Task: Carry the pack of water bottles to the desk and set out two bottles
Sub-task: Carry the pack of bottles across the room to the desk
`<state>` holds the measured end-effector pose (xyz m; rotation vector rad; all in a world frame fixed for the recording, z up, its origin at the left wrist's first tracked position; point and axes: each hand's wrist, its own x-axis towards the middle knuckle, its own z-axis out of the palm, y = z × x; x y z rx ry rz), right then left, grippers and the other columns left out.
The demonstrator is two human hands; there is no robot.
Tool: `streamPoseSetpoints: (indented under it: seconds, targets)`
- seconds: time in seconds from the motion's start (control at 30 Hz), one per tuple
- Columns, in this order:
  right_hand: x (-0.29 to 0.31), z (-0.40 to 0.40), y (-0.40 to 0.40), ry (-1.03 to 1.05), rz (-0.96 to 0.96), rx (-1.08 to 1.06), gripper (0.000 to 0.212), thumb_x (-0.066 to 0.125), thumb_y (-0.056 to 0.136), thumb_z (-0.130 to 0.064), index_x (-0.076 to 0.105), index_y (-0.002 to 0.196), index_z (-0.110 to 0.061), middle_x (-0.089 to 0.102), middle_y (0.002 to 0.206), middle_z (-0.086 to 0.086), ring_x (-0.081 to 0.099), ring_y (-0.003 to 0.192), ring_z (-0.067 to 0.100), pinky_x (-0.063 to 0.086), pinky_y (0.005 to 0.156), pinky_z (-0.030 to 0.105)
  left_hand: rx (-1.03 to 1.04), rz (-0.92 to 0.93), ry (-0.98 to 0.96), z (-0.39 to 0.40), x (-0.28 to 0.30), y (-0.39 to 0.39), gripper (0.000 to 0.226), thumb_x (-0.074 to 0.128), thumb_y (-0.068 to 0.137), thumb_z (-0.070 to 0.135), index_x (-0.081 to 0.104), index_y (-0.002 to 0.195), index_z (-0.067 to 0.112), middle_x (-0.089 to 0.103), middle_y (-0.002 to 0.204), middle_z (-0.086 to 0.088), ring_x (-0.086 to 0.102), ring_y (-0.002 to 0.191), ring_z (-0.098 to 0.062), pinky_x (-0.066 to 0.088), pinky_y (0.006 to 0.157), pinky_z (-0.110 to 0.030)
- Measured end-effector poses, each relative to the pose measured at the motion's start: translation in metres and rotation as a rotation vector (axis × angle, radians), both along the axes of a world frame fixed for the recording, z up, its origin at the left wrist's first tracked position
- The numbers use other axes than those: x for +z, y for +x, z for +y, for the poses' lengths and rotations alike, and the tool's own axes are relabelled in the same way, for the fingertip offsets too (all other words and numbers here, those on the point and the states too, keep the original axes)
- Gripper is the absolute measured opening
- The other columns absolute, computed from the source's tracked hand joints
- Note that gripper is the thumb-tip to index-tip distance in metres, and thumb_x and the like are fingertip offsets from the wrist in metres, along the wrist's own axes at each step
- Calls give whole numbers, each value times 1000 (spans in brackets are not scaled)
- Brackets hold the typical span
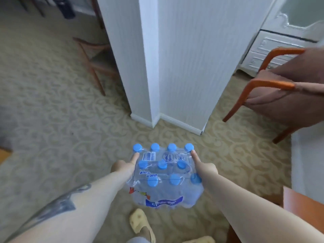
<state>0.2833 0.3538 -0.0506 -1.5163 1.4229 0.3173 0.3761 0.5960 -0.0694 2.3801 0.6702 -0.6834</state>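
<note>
Shrink-wrap, clear and crinkled, around the pack [164, 174] of round blue caps is gripped at both sides by left hand [123, 170] and right hand [205, 170] above patterned carpet [52, 120].

— How many caps can you count on the pack of water bottles [164, 176]?

— Ten blue caps show through the wrap; four in the far row, three in the middle, three in the near row; one pack only.

— And hands on it?

— Two; the left hand [123, 168] at the pack's left side, the right hand [205, 168] at its right.

— Anything else near the pack?

— One yellow slipper [140, 223] just below it; one orange-framed chair [280, 92] well beyond it to the right; one wooden chair [94, 60] far beyond it to the left.
</note>
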Motion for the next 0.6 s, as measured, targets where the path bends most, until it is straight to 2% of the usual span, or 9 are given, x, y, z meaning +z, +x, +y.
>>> streamPoseSetpoints:
  seconds: [0.1,0.23,0.37,0.5,0.6]
  targets:
    - [7,66,48,5,-25,85,80,65,50,-83,49,69,-7,58,70,6,56,60,21,36,44,28,149,-3,-19,74,3,23,73,49,77,73,54,74,1,57,72,-8,56,66,-28,43,67,-33]
    - [15,138,97,39,-54,153,82,67,45,-82,53,75,-7,61,75,6,59,62,21,38,44,27,289,-31,-54,151,15,60,73,53,74,73,57,85,2,56,74,-8,56,72,-31,42,67,-35]
    - [28,190,146,47,-111,241,76,68,46,-81,48,70,-12,63,78,7,60,66,21,44,49,29,408,-85,-121,204,25,88,66,57,71,70,54,68,4,59,73,-10,54,62,-26,41,59,-33]
    - [38,226,208,4,-137,385,75,68,49,-81,52,69,-10,64,76,8,61,66,22,44,48,30,570,-89,-216,241,28,114,65,58,70,67,61,78,3,59,72,-11,55,62,-25,36,50,-33]
    - [37,251,259,-28,-140,481,77,64,51,-83,57,72,-9,66,76,9,61,64,23,42,47,30,679,-103,-254,263,25,142,69,53,71,70,60,81,2,58,75,-11,55,66,-26,40,57,-35]
